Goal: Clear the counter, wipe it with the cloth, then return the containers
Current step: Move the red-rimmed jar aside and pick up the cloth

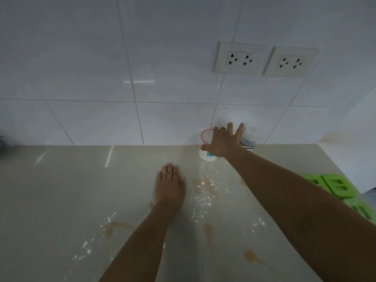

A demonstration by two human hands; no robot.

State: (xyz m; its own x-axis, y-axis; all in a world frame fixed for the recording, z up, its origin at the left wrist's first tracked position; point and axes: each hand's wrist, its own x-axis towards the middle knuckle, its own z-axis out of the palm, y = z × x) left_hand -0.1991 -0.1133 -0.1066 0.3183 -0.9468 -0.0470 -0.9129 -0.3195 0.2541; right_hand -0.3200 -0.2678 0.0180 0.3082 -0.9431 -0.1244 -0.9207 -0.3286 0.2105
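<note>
Two containers stand at the back of the beige counter against the tiled wall. One is a clear tub with a red rim and a blue label. The other is a clear bottle with dark contents and a printed label. My right hand reaches over them with fingers spread, the thumb against the red-rimmed tub and the fingers beside the bottle; a firm hold is not visible. My left hand lies flat, palm down, on the counter. White powder and brown smears dirty the surface. No cloth is in view.
A green moulded tray sits at the right edge of the counter, partly behind my right forearm. Two wall sockets are set in the white tiles above the containers. A dark blurred object shows at the far left.
</note>
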